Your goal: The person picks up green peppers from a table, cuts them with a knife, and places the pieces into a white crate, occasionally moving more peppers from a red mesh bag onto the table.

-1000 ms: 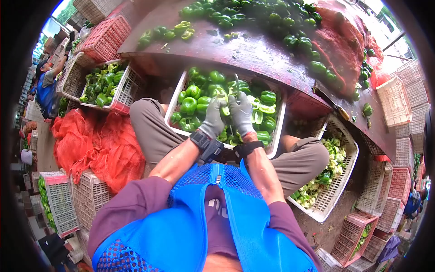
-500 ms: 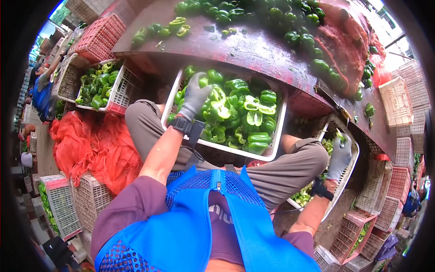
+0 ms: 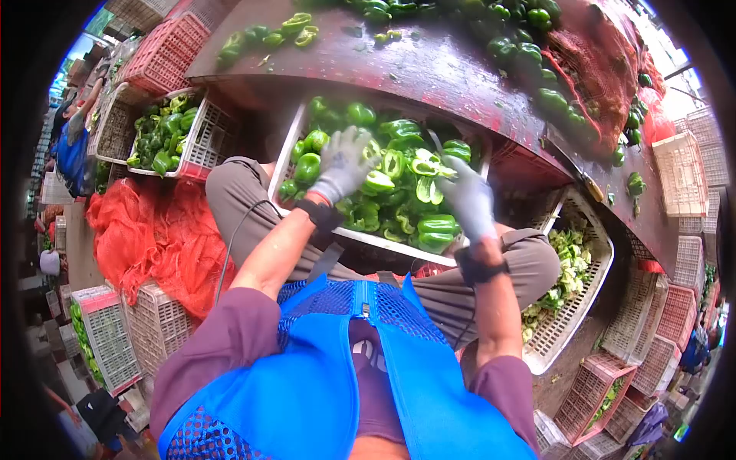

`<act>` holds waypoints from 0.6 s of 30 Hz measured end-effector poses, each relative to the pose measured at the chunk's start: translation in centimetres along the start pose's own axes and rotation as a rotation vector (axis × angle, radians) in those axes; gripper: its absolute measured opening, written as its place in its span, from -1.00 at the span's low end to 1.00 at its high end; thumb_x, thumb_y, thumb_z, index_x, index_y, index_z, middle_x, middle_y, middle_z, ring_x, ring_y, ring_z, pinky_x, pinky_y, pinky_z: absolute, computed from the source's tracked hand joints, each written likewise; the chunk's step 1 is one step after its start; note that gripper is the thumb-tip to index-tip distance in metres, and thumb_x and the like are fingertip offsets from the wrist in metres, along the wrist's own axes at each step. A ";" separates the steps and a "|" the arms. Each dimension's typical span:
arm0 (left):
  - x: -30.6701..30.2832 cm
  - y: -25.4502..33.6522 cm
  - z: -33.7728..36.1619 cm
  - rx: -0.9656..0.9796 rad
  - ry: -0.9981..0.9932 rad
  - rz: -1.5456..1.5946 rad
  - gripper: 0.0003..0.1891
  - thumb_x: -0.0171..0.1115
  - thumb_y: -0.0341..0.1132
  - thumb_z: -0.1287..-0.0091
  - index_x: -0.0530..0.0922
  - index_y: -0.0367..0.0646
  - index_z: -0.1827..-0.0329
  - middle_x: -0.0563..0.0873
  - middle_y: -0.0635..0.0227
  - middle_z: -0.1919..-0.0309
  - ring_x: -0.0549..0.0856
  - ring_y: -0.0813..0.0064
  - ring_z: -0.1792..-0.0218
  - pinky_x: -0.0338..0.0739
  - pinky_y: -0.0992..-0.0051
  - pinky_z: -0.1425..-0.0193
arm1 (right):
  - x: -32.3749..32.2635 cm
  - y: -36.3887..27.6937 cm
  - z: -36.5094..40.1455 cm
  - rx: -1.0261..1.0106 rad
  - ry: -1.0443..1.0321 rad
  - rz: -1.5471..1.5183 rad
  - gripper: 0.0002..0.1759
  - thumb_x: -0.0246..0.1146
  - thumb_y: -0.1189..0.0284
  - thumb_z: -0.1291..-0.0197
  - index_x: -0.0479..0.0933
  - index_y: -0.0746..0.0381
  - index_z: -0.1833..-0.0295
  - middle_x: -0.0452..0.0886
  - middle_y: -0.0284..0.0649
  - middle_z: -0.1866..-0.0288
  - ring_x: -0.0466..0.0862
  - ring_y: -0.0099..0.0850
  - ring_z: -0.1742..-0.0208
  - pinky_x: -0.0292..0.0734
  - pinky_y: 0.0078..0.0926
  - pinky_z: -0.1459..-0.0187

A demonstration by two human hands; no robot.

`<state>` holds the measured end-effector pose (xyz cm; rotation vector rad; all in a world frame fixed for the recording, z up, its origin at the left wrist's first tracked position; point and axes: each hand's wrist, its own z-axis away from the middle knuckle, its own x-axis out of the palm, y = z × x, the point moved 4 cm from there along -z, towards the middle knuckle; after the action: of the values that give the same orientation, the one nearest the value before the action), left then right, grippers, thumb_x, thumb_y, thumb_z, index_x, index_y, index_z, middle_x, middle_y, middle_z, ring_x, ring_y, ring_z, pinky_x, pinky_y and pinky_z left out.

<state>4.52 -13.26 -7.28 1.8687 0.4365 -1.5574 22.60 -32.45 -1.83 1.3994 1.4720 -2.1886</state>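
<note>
My left hand (image 3: 345, 165), in a grey glove, reaches over a white crate (image 3: 277, 172) heaped with green bell peppers (image 3: 308, 167). Its fingers are spread above the peppers, beside a cut pepper (image 3: 379, 182). My right hand (image 3: 469, 198), also gloved and smeared by motion, is over the crate's right side. Its fingertips are close to a cut-open pepper (image 3: 426, 165) with pale flesh showing; I cannot tell whether it grips anything. The crate sits between my crossed legs.
A second white crate (image 3: 543, 356) with pepper cores and scraps (image 3: 566, 264) stands at right. Ahead, a dark table (image 3: 399, 69) bears peppers and a red mesh sack (image 3: 594, 69). Red netting (image 3: 165, 245) and a crate of peppers (image 3: 192, 157) lie left; a person in blue (image 3: 73, 153) is beyond.
My right hand has swung left from the scrap crate to the pepper crate, no longer showing the green piece it held. My left hand has shifted slightly right and spread its fingers.
</note>
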 end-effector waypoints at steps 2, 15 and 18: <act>-0.1 1.6 1.9 0.027 0.036 -0.055 -0.36 0.27 0.17 -0.29 0.50 0.09 -0.37 0.42 0.04 -0.43 0.29 -0.19 -0.45 0.17 -0.05 -0.49 | 3.8 -2.0 -1.9 -0.038 -0.062 0.110 -0.64 0.28 0.34 -0.17 0.64 0.17 -0.08 0.74 0.04 0.16 0.77 -0.06 0.18 0.63 -0.16 0.11; 2.7 0.9 4.4 0.061 -0.029 -0.150 -0.25 0.26 0.25 -0.23 0.42 0.21 -0.48 0.18 0.12 -0.58 0.00 -0.24 -0.56 -0.07 -0.10 -0.56 | 1.3 -0.1 -0.4 -0.152 0.128 0.118 -0.87 0.24 0.37 -0.20 0.63 0.10 0.16 0.70 -0.03 0.28 0.71 0.02 0.23 0.59 -0.08 0.24; 2.0 0.7 3.7 0.061 -0.066 -0.136 -0.28 0.29 0.23 -0.19 0.49 0.22 -0.43 0.23 0.11 -0.55 0.02 -0.25 -0.55 0.00 -0.08 -0.54 | -6.9 1.5 2.9 -0.089 0.335 0.275 -0.90 0.24 0.37 -0.22 0.60 0.09 0.17 0.69 -0.05 0.31 0.70 0.02 0.25 0.59 -0.09 0.23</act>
<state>2.69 -16.56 -9.33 1.8609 0.4997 -1.7349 25.56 -37.88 2.67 1.8788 1.3508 -1.7681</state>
